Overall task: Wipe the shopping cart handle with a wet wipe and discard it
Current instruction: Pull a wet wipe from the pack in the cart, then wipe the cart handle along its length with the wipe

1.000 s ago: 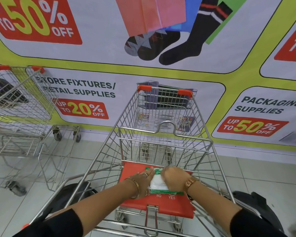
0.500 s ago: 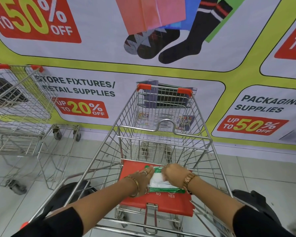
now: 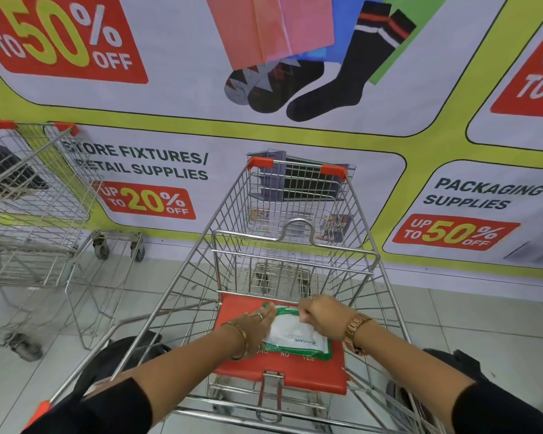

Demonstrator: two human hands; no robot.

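Observation:
A green and white wet wipe pack (image 3: 295, 336) lies on the red fold-out seat (image 3: 282, 375) of the wire shopping cart (image 3: 295, 249) in front of me. My left hand (image 3: 257, 328) lies on the pack's left edge with fingers stretched, holding it down. My right hand (image 3: 323, 316) is closed in a pinch on the pack's top right part. No loose wipe shows. My sleeves hide most of the cart handle. Only its red end cap (image 3: 40, 410) shows at the lower left.
A second wire cart (image 3: 29, 189) stands to the left, close to mine. A printed sale banner (image 3: 295, 126) covers the wall right behind both carts. Pale floor tiles (image 3: 483, 321) lie to the right. Dark shapes (image 3: 116, 361) sit low beside my cart.
My right hand has slid up and to the right on the pack, so more of its white face shows. My left hand stays on the pack's left edge.

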